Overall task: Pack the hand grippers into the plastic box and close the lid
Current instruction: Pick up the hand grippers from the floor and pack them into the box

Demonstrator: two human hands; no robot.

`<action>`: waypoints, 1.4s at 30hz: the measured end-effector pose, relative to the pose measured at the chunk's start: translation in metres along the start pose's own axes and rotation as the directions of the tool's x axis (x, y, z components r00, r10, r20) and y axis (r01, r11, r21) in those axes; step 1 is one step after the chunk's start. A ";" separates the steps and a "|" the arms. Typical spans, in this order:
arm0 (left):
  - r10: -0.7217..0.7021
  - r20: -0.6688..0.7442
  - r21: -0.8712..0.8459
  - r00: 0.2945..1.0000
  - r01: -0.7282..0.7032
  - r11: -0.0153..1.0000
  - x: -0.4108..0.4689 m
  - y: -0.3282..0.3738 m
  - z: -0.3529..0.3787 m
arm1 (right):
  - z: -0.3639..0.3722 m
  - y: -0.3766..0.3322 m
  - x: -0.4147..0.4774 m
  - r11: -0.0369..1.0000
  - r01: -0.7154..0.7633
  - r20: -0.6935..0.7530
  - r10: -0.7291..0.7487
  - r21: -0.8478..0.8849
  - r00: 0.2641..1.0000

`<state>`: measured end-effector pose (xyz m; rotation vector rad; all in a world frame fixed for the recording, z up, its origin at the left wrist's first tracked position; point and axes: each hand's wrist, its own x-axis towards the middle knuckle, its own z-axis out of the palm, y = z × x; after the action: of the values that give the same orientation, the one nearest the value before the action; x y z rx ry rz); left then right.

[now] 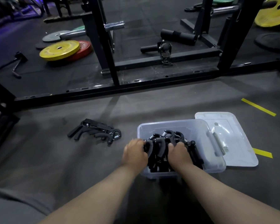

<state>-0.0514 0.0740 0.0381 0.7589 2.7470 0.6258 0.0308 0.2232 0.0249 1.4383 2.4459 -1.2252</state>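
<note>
A clear plastic box [199, 126] stands open on the grey floor, with several black hand grippers [162, 143] packed in its near left part. My left hand [134, 152] and my right hand [179, 153] both reach into the box and grip that bundle of grippers from either side. The box's clear lid [233, 139] lies flat on the floor, tucked against the box's right side. A small pile of several more black hand grippers [95, 130] lies on the floor left of the box.
A black steel rack frame [120, 84] runs across the floor beyond the box. Yellow and red weight plates [60, 50] lie at the far left, another yellow plate [275, 12] at the far right. Yellow tape marks [258, 106] cross the floor near the lid.
</note>
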 end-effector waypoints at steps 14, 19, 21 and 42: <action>0.220 0.018 0.353 0.975 -0.212 0.911 -0.004 -0.006 0.034 | 0.013 0.006 0.007 0.865 0.290 0.076 -0.284 -0.409 0.956; 0.214 0.087 0.458 0.973 -0.230 0.858 0.002 0.002 0.048 | -0.030 0.037 0.029 0.955 0.206 -0.205 -0.250 -0.216 0.946; 0.204 0.067 0.460 0.977 -0.211 0.862 0.003 0.002 0.049 | -0.049 0.049 0.041 0.983 0.045 -0.210 -0.082 -0.178 0.974; 0.258 -0.129 0.449 0.957 -0.176 0.876 0.008 -0.003 0.062 | -0.040 0.077 0.070 0.833 0.082 0.211 0.043 -0.547 0.976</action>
<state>-0.0397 0.0977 -0.0190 1.1748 3.0421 0.1124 0.0632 0.3188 -0.0226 1.0522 2.3781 -0.5456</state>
